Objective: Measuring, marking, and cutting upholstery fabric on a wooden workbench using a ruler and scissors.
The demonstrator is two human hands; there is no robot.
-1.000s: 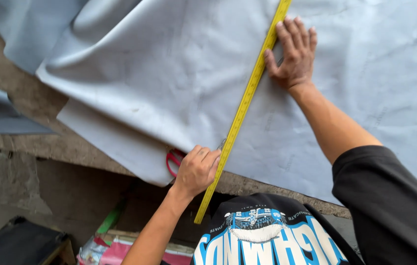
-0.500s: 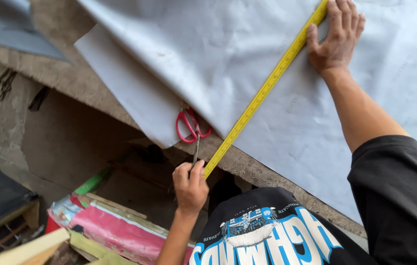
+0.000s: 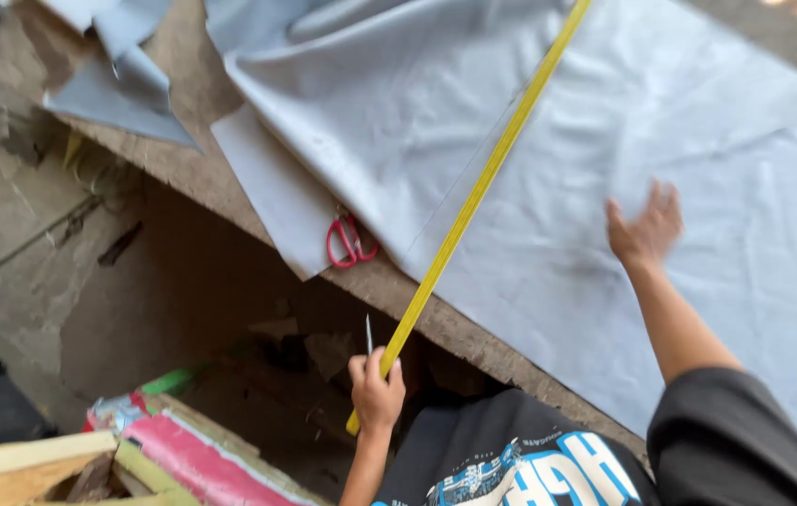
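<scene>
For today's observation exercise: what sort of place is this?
Probably a tailoring or upholstery workshop: grey fabric spread over a rough workbench, a long yellow ruler across it, red-handled scissors at its edge.

left hand (image 3: 377, 389): near, low in the scene, fingers curled shut, forearm rising from below
right hand (image 3: 647, 230): farther right, fingers spread open, arm outstretched

Ruler (image 3: 473, 201) yellow. Cloth (image 3: 604, 159) pale grey, plain, no pattern. Scissors (image 3: 351, 241) with red handles. Table (image 3: 473, 333) brown, rough. Shirt (image 3: 529, 464) black with blue and white print. Sleeve (image 3: 745, 440) dark grey. Bag (image 3: 192, 459) pink with bit of green. Wood planks (image 3: 14, 464) light tan.
</scene>
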